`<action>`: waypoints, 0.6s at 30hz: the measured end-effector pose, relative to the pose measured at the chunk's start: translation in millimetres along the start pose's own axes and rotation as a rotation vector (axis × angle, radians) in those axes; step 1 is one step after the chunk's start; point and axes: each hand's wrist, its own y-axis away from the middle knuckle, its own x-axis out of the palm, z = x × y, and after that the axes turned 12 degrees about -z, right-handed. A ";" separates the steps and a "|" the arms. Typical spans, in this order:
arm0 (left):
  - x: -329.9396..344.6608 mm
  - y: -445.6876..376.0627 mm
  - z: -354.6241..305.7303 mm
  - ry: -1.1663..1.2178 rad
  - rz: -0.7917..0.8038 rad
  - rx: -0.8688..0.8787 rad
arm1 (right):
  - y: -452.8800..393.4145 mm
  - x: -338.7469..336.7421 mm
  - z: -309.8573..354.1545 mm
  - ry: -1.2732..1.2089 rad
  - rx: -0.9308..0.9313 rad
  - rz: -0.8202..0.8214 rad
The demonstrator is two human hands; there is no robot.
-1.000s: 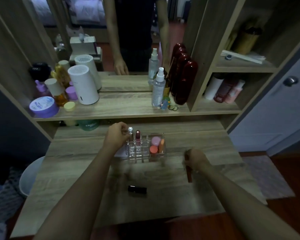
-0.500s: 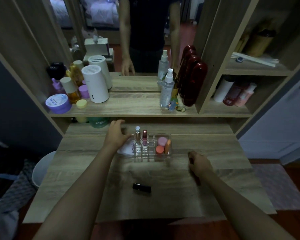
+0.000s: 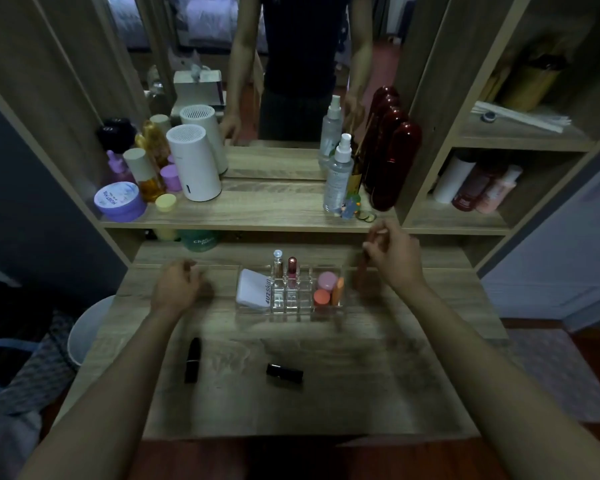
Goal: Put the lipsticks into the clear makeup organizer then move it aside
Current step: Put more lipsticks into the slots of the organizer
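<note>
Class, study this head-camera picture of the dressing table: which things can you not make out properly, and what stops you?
- Item in the right hand: motion blur, head view; only a reddish streak.
- Left hand fingers: curled under, grip unclear.
- Clear organizer compartments: transparent walls, dim light; count uncertain.
- Green jar: shelf edge hides its top.

We're in dim, bluish light, right hand [image 3: 394, 259] smeared by motion blur, shelves bowing at our wide-angle edges, corners murky.
</note>
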 end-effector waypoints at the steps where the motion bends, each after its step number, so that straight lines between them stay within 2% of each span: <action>1: -2.5 0.5 8.5 -0.014 0.009 -0.024 | -3.6 2.5 9.2 -0.037 -0.031 -0.020; 6: -3.6 10.8 40.7 -0.086 0.169 -0.110 | -3.3 29.9 30.7 -0.126 -0.097 0.063; 10: -4.8 21.4 57.1 -0.087 0.219 -0.172 | 3.9 49.6 28.9 -0.139 -0.117 0.064; 14: -9.0 33.0 66.0 -0.099 0.335 -0.203 | 8.1 60.1 26.0 -0.115 -0.144 0.071; 18: -12.7 35.8 69.6 -0.053 0.358 -0.208 | 7.3 68.4 24.5 -0.107 -0.143 0.094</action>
